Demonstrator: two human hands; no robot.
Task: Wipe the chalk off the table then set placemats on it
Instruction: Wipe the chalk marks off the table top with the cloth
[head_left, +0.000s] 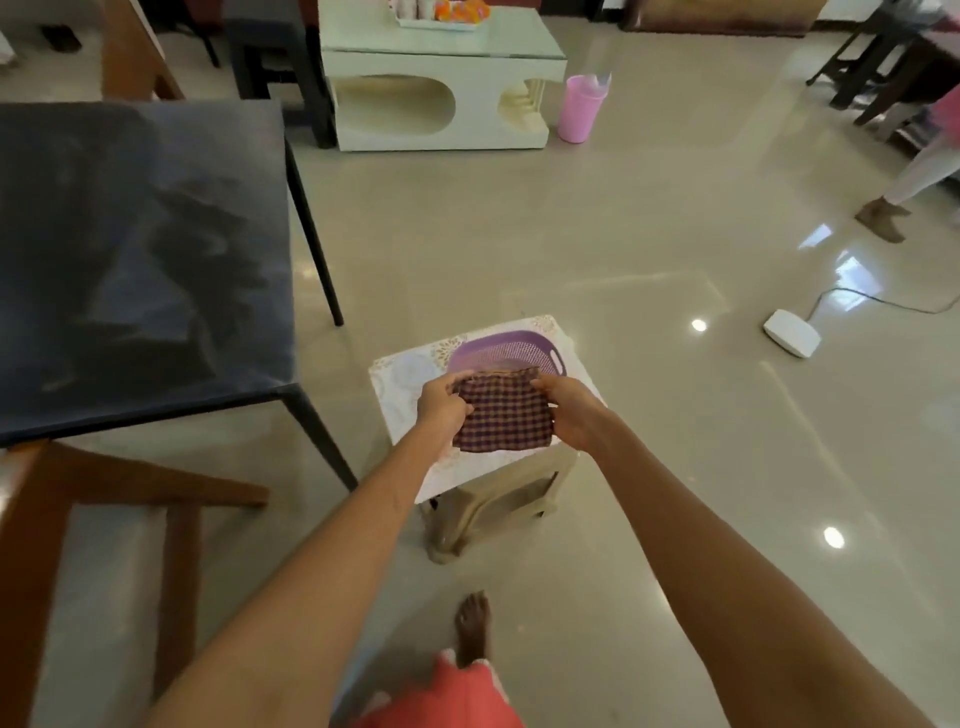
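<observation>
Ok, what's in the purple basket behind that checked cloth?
Only the far rim and a handle slot of the purple basket show. The checked cloth, held by left hand and right hand, hides its inside.

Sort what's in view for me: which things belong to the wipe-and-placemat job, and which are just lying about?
Job: checked cloth, held by left hand and right hand; dark table with chalk smears; purple basket on the stool.

Lying about: pink bin, white coffee table, white floor device.
</observation>
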